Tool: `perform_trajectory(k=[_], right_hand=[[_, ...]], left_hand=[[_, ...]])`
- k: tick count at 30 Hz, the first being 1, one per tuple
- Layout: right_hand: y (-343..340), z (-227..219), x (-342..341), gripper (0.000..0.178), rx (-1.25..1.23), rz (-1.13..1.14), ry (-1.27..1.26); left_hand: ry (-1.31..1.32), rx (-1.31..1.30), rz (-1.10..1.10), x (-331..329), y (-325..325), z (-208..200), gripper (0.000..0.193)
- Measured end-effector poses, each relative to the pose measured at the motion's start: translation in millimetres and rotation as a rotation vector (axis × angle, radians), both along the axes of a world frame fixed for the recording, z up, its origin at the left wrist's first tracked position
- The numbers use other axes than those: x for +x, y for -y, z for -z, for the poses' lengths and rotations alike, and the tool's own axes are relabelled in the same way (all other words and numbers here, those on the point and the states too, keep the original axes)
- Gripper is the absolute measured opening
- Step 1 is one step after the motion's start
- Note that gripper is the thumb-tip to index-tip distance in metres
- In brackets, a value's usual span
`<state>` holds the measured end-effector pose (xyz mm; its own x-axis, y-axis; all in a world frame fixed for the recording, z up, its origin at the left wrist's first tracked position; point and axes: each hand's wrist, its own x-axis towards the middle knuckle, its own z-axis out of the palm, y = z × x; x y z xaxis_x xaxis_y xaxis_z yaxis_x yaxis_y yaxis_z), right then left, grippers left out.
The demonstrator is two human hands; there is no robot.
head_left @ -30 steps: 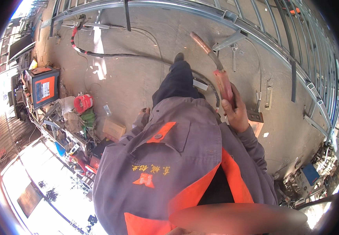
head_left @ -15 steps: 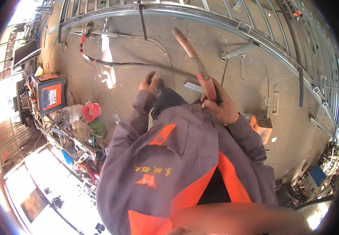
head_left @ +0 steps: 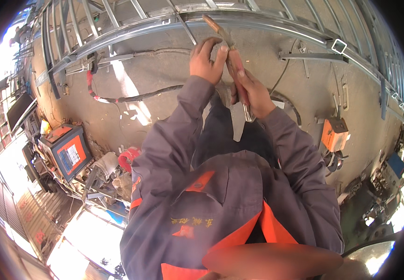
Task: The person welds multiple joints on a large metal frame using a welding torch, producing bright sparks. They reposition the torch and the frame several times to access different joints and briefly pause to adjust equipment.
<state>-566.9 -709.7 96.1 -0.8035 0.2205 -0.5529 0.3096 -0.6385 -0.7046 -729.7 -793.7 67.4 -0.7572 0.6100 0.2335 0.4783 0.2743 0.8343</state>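
Observation:
My right hand (head_left: pixel 257 93) is closed around the red grip of a long, slightly bent tool (head_left: pixel 237 65). The tool has a grey neck and a brown, rounded far end; its shape resembles a welding torch, though its exact kind is unclear. A shiny metal piece shows at its near end. My left hand (head_left: pixel 207 63) is raised beside the neck, fingers bent but apart and thumb up against the tool's outline. Whether the thumb touches it, I cannot tell. Behind my hands, a thick black cable (head_left: pixel 155 94) with red bands crosses the floor.
A long metal frame with many bars (head_left: pixel 276 25) stretches across the far side. To the left stands an orange-and-black machine (head_left: pixel 69 154) near a red container (head_left: pixel 128 158) and clutter. On the right is an orange box (head_left: pixel 334 134). Dark equipment (head_left: pixel 374 205) stands at the lower right.
My left hand has risen from low at the left to beside the tool's neck. My right hand has moved slightly forward with the tool, which now stands more upright in view.

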Motion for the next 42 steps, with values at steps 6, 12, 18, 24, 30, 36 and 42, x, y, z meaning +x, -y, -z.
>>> perform_trajectory(k=[6,12,18,24,30,36,42], right_hand=[[-20,46,-47,0.048,-0.265,0.029,0.112],[-31,75,-63,0.049,-0.420,-0.005,0.027],[-37,90,-69,0.046,-0.506,-0.072,-0.071],[-41,94,-72,0.047,-0.497,-0.103,-0.105],[-44,95,-74,0.051,-0.459,-0.135,-0.069],[-39,100,-73,0.053,-0.486,-0.086,-0.128],[-44,104,-72,0.056,-0.551,-0.130,-0.184]], left_hand=[[-0.118,-0.021,-0.087,-40,-24,45,0.036],[-0.211,-0.120,-0.208,-35,-34,62,0.050],[-0.228,-0.169,-0.259,-33,-38,61,0.050],[-0.286,-0.269,-0.251,-34,-38,59,0.046],[-0.264,-0.266,-0.210,-34,-37,59,0.044],[-0.305,-0.370,-0.202,-37,-36,57,0.040],[-0.284,-0.316,-0.172,-38,-36,62,0.046]])
